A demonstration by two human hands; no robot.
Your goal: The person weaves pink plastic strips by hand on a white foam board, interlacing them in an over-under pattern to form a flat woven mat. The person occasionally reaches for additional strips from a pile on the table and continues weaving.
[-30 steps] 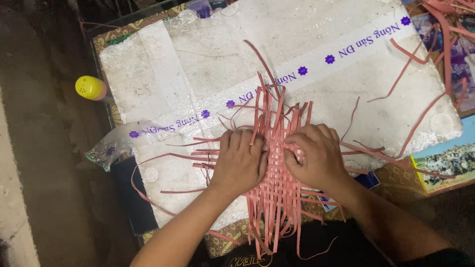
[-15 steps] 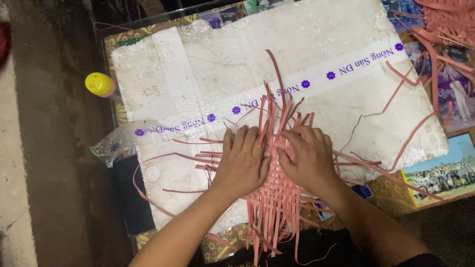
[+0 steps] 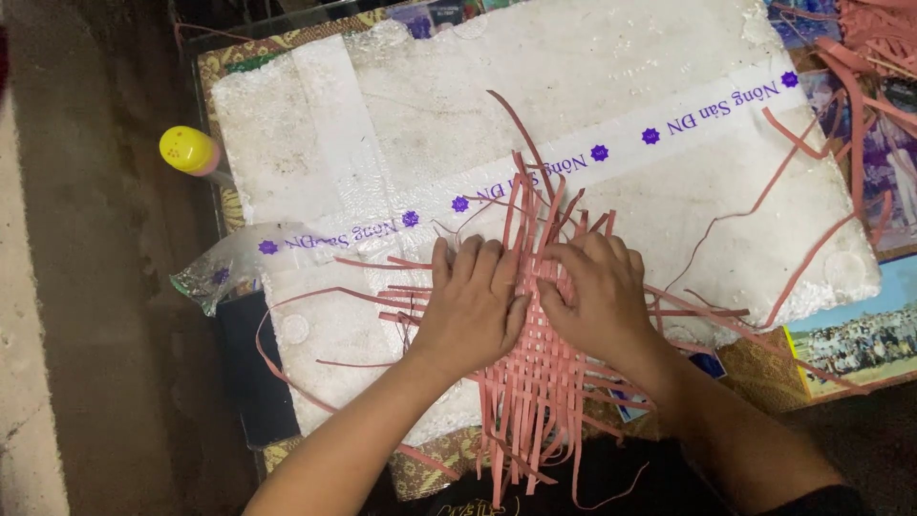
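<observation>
One pink woven mat (image 3: 540, 368), half made, flat on the near part of one white foam slab (image 3: 621, 124). Loose strip ends fanning out on every side: upward past the fingers, leftward in long curls, downward over the slab's near edge toward the lap. Too many strips to count.

Two hands, both pressed on the weave. Left hand (image 3: 470, 311) palm down, fingers together and stretched flat over the mat's left half, holding nothing closed in it. Right hand (image 3: 597, 296) on the right half, fingers bent, tips at the upright strips in the middle; cannot tell whether a strip is pinched between them. Thumbs nearly touching at the centre.

One band of clear tape (image 3: 611, 148) with purple print running slantwise across the slab, just above the hands. One crumpled clear bag (image 3: 205, 277) at the slab's left edge. One yellow cap (image 3: 188, 149) farther left, well apart from the mat. A heap of spare pink strips (image 3: 874, 38) at the far right corner. Slab resting on a counter (image 3: 258, 53) with a patterned cover and colour prints showing at the right.

Against half a second ago: hands and mat in the same spot, same flat press; right fingers slightly more curled at the upright strips.
</observation>
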